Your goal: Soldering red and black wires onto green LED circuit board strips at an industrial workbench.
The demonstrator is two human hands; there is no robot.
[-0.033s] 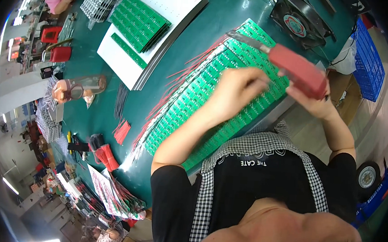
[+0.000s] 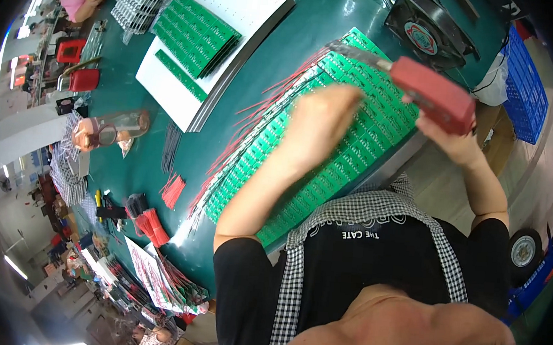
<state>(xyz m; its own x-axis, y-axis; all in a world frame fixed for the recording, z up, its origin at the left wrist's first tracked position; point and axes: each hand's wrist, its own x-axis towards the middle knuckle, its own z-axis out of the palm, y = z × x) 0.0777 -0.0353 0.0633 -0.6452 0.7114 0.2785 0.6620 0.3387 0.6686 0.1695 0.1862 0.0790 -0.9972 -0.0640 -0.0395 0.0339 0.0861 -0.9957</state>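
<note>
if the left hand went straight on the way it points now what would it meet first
Probably the grey tip of the red handheld tool up ahead; depth is unclear, so the blurred left hand might instead pass over or under it, above the green circuit boards.

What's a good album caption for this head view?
Left hand blurred over green circuit boards, right hand gripping a red tool.

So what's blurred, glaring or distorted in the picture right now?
Head view: the bare left hand is motion-blurred, and the boxy red tool in the right hand looks slightly soft; head view: the flat green circuit boards are crisper; head view: glare whitens the smooth dark-green tabletop toward the lower left; head view: fisheye distortion bends the long white strip light at the left rim.
</note>
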